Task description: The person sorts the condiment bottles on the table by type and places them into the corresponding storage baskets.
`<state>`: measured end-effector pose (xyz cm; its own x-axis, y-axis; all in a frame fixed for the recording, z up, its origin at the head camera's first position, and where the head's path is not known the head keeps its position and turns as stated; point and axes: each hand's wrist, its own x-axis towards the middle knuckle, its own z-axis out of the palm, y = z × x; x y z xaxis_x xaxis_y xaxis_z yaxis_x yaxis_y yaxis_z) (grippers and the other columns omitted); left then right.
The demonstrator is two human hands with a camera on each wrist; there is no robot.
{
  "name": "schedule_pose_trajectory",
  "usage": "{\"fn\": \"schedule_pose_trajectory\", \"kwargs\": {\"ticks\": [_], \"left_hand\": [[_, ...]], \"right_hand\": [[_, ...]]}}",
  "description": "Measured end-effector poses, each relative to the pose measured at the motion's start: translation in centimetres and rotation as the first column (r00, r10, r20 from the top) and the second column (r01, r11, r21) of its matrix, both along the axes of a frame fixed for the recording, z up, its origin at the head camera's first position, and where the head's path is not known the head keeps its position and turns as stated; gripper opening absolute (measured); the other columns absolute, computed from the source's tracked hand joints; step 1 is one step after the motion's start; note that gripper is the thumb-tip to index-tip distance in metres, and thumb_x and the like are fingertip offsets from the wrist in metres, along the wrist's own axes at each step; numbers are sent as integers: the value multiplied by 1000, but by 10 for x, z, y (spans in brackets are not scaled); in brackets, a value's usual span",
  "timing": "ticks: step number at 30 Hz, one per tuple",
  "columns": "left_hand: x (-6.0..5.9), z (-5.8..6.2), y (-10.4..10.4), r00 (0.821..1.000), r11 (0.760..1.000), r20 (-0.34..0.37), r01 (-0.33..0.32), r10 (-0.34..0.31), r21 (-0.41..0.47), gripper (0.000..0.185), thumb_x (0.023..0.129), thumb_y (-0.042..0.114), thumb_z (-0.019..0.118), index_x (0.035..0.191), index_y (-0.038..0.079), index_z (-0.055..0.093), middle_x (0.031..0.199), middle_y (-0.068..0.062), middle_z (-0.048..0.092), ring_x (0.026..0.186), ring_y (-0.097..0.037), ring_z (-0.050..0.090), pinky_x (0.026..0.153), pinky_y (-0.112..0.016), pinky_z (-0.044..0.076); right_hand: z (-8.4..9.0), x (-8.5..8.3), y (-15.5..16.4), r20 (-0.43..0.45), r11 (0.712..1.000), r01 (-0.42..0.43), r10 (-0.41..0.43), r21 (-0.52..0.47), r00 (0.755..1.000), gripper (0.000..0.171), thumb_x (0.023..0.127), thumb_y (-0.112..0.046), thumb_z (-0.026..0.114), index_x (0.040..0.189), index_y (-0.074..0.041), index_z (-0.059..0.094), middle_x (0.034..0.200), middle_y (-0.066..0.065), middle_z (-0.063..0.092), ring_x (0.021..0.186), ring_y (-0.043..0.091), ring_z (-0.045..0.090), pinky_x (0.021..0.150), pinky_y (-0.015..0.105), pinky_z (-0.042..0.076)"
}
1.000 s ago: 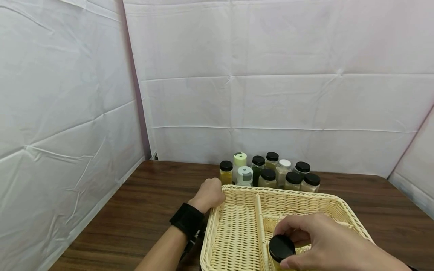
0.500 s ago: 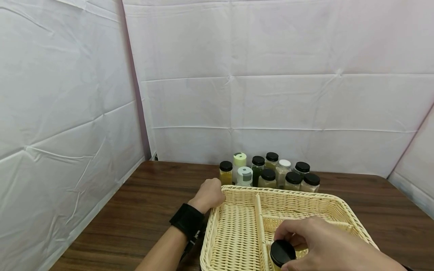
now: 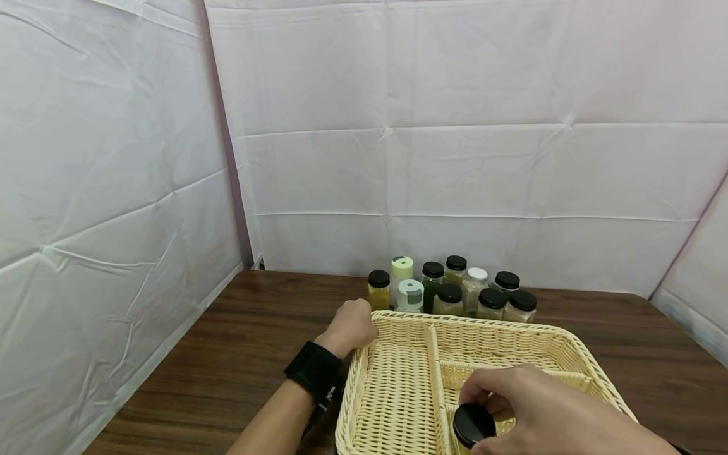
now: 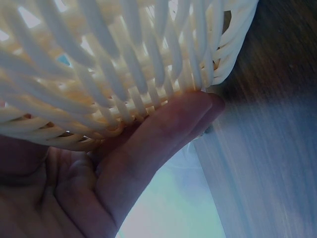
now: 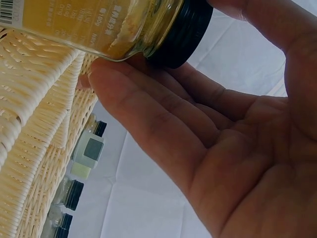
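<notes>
A pale wicker basket with dividers stands on the table before me. My left hand grips its far left corner; in the left wrist view the fingers lie against the underside of the weave. Low over the basket's near right part, my right hand holds a glass spice jar by its upper part, thumb on one side and fingers on the other. Yellow powder and a printed label show through the glass, and its black lid faces up. The jar's lower end is hidden in the head view.
Several spice jars stand close behind the basket, among them a yellow one, a dark green one and a white-capped one. The brown wooden table extends to both sides. White sheeting hangs behind and at the sides.
My right hand and the spice jar have moved slightly down and toward me, then stayed put over the last half second. My left hand has not moved.
</notes>
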<state>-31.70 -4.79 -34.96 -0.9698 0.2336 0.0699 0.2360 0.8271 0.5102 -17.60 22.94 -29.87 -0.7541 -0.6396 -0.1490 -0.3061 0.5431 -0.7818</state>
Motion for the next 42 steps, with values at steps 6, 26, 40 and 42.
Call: {"fn": "schedule_pose_trajectory", "kwargs": {"ticks": [6, 26, 40, 42], "left_hand": [[0, 0, -1, 1000, 1000, -8, 2, -2, 3, 47, 95, -8, 62, 61, 14, 37, 63, 2, 22, 54, -16, 28, 54, -29, 29], [1, 1, -2, 1000, 999, 2, 25, -25, 21, 51, 96, -11, 59, 61, 15, 32, 63, 2, 18, 55, -13, 19, 55, -29, 24], [1, 0, 0, 1000, 1000, -1, 15, -14, 17, 49, 95, -10, 60, 62, 15, 34, 64, 2, 19, 55, -14, 22, 54, -29, 26], [1, -1, 0, 1000, 1000, -5, 14, -14, 13, 49, 95, -10, 60, 62, 15, 34, 64, 2, 19, 55, -14, 23, 55, -29, 26]], "right_hand": [[1, -1, 0, 30, 1000, 12, -12, 1, 999, 29, 92, -5, 82, 117, -10, 68, 107, 5, 69, 105, 27, 71, 82, 33, 56], [-1, -5, 9, -41, 997, -46, 49, 64, 998, 34, 89, -12, 86, 117, -15, 67, 108, -4, 70, 101, 9, 72, 81, 25, 54], [4, -8, 9, 34, 996, 43, -46, 82, 998, 38, 92, -11, 84, 126, -14, 69, 118, 3, 71, 107, 31, 72, 85, 42, 58], [5, -10, 12, -9, 995, 25, -24, 94, 1000, 40, 93, -14, 84, 130, -15, 69, 123, 3, 71, 108, 31, 72, 87, 46, 58]]}}
